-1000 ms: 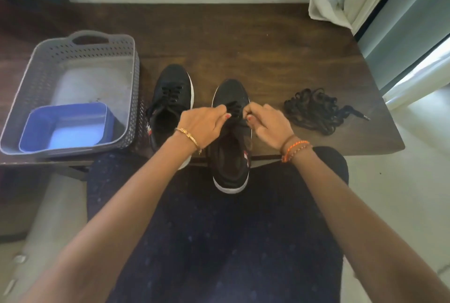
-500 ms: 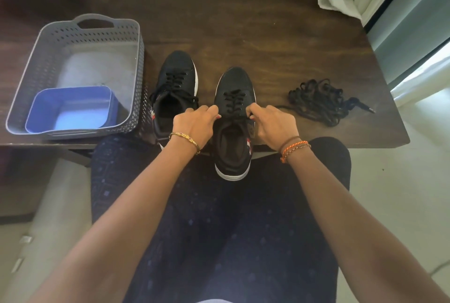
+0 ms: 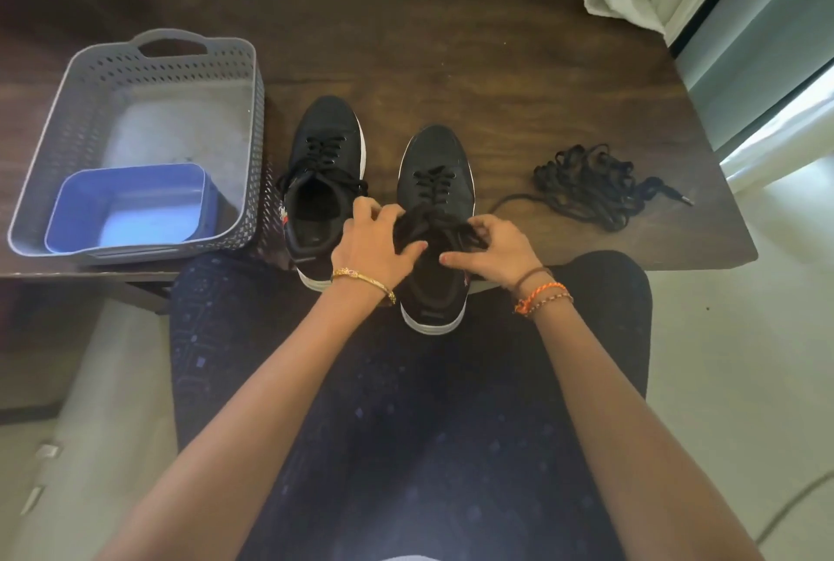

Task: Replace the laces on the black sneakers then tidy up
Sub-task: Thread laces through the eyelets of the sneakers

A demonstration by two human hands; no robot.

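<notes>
Left hand (image 3: 374,244) and right hand (image 3: 496,249) grip the right sneaker's (image 3: 435,181) laces (image 3: 428,224).

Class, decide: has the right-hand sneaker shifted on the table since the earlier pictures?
Cannot tell: the right-hand sneaker keeps its place beside the left sneaker; the camera moved.

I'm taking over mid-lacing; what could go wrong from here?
The right black sneaker overhangs the dark wooden table edge with its heel; a hard tug could pull it off. Left hand and right hand both grip the bunched lace ends, which may tangle. The loose pile of black laces sits close enough to get mixed up.
</notes>
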